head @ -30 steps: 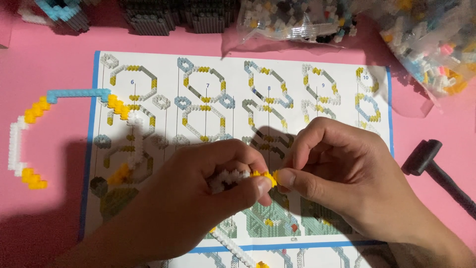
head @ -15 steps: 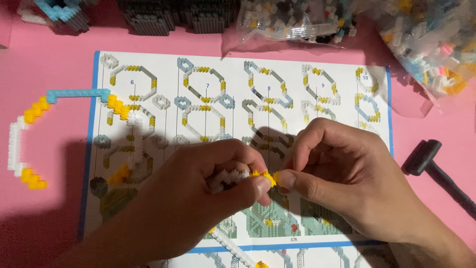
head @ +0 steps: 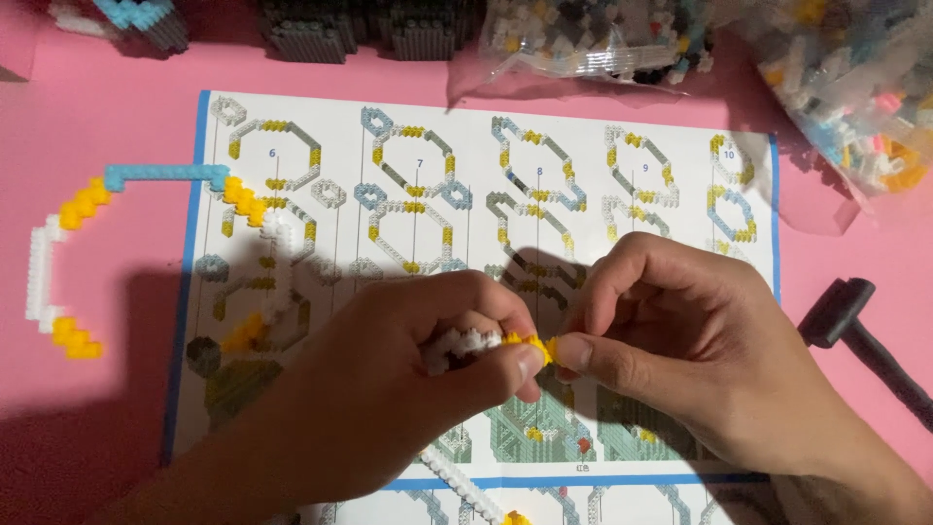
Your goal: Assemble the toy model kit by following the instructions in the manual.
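At the far left, on the pink table [head: 58, 156], lies a curved chain of tiny building blocks [head: 73, 253], white along its side, yellow at the bends and light blue across the top, its right end resting on the instruction sheet [head: 486, 117]. That sheet is a white rectangle with a blue border, printed with rows of grey, yellow and blue assembly diagrams in narrow columns, and green figures near its lower edge. Over its lower middle the left hand [head: 389, 389] is clenched around a short white block strip [head: 462, 345], thumb pressed against its end. Just to the right, touching it, sits a small yellow block piece [head: 533, 347], pinched between thumb and forefinger of the right hand [head: 680, 360]. The step in hand looks like pressing the yellow piece onto the white strip's end; seating it likely calls for square alignment and a firm squeeze. Along the top edge stand dark grey block stacks [head: 389, 24], then clear plastic bags of mixed coloured blocks [head: 603, 34] reaching into the right corner. At the far right lies a small black hammer [head: 855, 326].
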